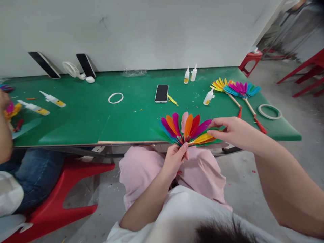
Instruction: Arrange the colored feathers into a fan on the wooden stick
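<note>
A fan of bright feathers (187, 125) in orange, red, purple, blue, pink and yellow spreads out over the table's front edge. Its base is pinched by my left hand (177, 155), thumb on top, above my lap. At the fan's right side, my right hand (231, 131) has its thumb and fingertips closed on the outer feathers, near a yellow feather (202, 138). Whatever handle the fan has is hidden behind my left hand.
On the green table (136, 121) lie a phone (161, 93), a loose yellow feather (172, 99), a glue bottle (208, 97), a tape ring (269, 111) and finished-looking feather fans (241, 89). A co-worker's arm (5, 135) is at far left, by more glue bottles (53, 99).
</note>
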`<state>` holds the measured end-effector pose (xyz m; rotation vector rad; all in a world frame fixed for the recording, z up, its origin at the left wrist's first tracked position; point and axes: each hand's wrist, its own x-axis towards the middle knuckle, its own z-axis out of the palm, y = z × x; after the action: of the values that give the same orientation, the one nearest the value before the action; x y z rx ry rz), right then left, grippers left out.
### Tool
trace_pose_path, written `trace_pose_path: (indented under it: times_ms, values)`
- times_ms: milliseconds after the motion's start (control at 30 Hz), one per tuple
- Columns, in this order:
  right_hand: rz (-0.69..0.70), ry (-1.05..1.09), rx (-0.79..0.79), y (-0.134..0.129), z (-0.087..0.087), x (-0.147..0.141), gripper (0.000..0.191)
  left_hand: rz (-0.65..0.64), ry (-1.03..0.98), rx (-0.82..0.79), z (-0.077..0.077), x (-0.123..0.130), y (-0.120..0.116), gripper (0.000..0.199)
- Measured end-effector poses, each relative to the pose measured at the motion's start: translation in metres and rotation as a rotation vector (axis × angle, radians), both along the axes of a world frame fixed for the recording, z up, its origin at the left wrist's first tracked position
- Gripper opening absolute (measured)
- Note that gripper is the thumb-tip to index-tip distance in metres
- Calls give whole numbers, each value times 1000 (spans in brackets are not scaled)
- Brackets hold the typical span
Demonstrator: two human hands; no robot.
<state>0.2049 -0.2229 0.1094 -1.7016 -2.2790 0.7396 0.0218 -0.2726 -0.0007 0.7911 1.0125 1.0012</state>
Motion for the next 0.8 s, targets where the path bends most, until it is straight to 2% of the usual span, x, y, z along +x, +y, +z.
trace_pose_path:
  times_ms: [267, 567, 667, 733, 800]
  values:
    - [-68, 35, -38, -2, -10, 1, 39, 6, 2, 0, 2, 0, 1, 44]
    - [-89, 85, -30, -1, -14, 1, 36, -5, 3, 7, 1, -1, 0, 44]
    - [-94, 188, -8, -2, -17, 7, 33, 23, -13, -7, 2, 0, 1, 43]
    - [-181, 313, 69, -6, -22, 13, 29, 42, -23, -23, 3, 1, 1, 42]
    - [-362, 449, 157, -15, -32, 18, 27, 55, -28, -37, 4, 2, 2, 43]
